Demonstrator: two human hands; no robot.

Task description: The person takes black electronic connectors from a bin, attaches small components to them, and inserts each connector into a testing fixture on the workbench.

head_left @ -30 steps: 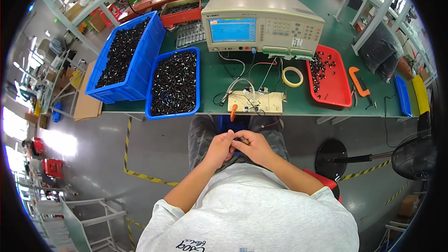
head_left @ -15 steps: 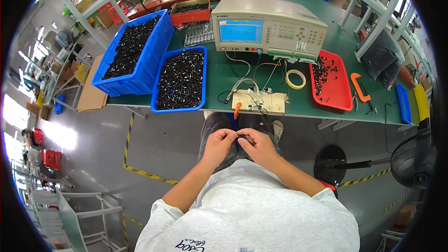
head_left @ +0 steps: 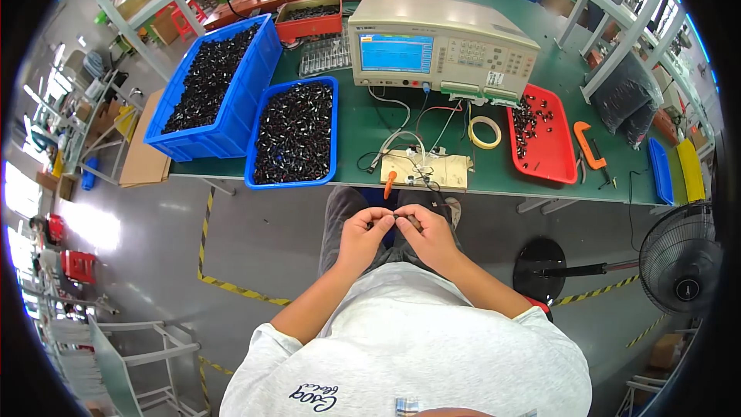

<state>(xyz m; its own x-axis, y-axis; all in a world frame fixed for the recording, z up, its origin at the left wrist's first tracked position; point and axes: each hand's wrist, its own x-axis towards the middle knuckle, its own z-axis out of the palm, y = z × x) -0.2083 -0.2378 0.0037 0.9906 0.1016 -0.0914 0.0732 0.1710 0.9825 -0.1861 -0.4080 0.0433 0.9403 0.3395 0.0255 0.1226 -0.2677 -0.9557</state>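
Note:
My left hand (head_left: 361, 238) and my right hand (head_left: 428, 238) meet above my lap, just in front of the table edge. Both are closed, with thumbs and fingertips pinched together around a small dark component (head_left: 397, 216). Fingers cover most of it, so its exact kind does not show. More dark bits peek out from the curled fingers of each hand. Straight ahead on the table lies a cream test fixture (head_left: 455, 175) with wires and an orange-handled lever (head_left: 390, 184).
A bench meter (head_left: 478, 19) with a lit screen stands behind the fixture. Leftward are a deep blue crate (head_left: 261, 69) and a blue tray (head_left: 333, 127), both full of small dark components. At right lie a tape roll (head_left: 472, 133), a red tray (head_left: 567, 158), an orange clamp (head_left: 584, 147) and a fan (head_left: 679, 259).
Both hands have risen slightly toward the table, and their fingertips have shifted around the small dark component. The camera view has moved a little.

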